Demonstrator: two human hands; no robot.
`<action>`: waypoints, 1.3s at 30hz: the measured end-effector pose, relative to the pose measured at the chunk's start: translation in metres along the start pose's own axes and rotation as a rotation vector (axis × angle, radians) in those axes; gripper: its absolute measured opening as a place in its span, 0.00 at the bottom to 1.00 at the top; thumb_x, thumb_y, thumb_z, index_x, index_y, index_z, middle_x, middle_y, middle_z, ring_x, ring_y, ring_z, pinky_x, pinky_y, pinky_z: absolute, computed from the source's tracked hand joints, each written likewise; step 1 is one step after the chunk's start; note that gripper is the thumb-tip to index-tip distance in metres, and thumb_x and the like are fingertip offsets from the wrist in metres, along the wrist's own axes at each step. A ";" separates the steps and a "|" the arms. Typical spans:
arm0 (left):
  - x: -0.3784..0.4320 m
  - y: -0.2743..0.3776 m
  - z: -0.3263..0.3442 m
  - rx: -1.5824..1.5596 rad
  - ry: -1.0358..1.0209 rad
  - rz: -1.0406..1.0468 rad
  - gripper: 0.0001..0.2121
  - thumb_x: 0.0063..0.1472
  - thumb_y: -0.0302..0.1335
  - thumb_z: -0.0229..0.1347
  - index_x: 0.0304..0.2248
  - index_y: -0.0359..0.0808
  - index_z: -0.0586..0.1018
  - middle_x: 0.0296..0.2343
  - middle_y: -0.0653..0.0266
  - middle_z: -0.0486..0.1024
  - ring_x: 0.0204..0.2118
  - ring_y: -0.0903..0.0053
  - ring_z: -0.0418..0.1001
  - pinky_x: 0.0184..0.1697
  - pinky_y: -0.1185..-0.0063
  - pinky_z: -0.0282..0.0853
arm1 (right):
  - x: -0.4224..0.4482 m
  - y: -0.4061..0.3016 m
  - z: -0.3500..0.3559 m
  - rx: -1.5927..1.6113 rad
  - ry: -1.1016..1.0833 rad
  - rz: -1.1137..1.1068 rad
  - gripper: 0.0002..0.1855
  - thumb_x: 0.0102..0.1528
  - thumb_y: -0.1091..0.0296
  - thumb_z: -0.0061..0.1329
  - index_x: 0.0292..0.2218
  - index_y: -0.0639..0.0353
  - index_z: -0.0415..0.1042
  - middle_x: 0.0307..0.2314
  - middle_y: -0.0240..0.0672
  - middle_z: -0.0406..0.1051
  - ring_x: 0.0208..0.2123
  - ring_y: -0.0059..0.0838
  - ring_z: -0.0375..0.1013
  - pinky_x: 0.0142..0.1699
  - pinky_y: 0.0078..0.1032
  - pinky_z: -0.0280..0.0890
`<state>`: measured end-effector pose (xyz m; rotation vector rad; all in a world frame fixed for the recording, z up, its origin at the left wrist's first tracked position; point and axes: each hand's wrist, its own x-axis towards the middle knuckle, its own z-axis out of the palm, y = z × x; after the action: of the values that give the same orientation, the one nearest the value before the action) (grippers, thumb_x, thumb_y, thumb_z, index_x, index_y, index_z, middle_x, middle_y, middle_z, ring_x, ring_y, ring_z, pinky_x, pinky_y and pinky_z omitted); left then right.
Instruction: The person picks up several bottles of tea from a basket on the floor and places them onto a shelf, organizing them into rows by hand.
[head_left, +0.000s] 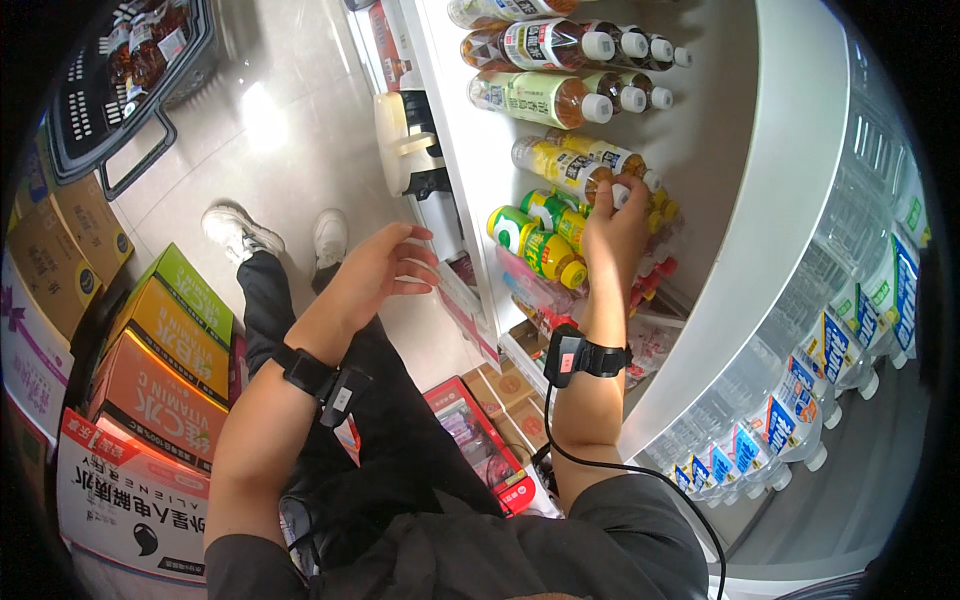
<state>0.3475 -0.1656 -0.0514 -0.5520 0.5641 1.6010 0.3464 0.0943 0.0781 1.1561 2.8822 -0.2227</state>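
My right hand (616, 217) grips the cap end of a yellow-labelled plastic bottle (564, 166) on the white shelf. Close behind it lies another bottle with a similar label (600, 152). Beside my right wrist are green-and-yellow bottles with yellow caps (546, 253). My left hand (394, 266) hangs in the air over the floor, fingers apart and holding nothing. Farther along the shelf are a tea bottle with a pale green label (529, 97) and dark tea bottles with white caps (532, 45). A black strap with a small device is on each forearm.
A black basket (161, 90) with bottles stands at upper left. Stacked drink cartons (161, 390) line the left side. A curved white shelf edge (780, 187) separates large clear bottles (787, 405) on the right. A red box (480, 442) lies low near my legs. A black cable hangs by my right arm.
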 end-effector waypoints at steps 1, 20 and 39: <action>-0.002 -0.001 -0.003 0.016 -0.002 0.004 0.20 0.67 0.44 0.43 0.46 0.36 0.71 0.34 0.60 0.74 0.35 0.70 0.77 0.42 0.74 0.73 | 0.002 -0.001 -0.001 -0.035 -0.010 -0.007 0.12 0.61 0.66 0.44 0.44 0.63 0.65 0.40 0.56 0.70 0.44 0.59 0.69 0.48 0.46 0.63; -0.099 0.121 -0.104 -0.145 0.210 0.225 0.18 0.67 0.40 0.43 0.45 0.34 0.71 0.33 0.59 0.73 0.35 0.68 0.75 0.42 0.72 0.73 | -0.037 -0.065 -0.005 -0.357 0.001 0.016 0.23 0.60 0.61 0.47 0.53 0.64 0.68 0.46 0.54 0.71 0.50 0.54 0.69 0.52 0.40 0.65; -0.194 0.291 -0.236 -0.394 0.737 0.551 0.17 0.69 0.38 0.48 0.25 0.36 0.72 0.12 0.73 0.58 0.14 0.81 0.58 0.19 0.82 0.55 | 0.032 -0.477 0.261 0.506 -1.384 -0.079 0.15 0.62 0.57 0.47 0.41 0.61 0.72 0.26 0.33 0.75 0.27 0.21 0.75 0.30 0.20 0.66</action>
<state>0.0828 -0.4914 -0.0939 -1.4047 1.0143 2.0310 -0.0126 -0.2618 -0.1248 0.4806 1.6226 -1.2089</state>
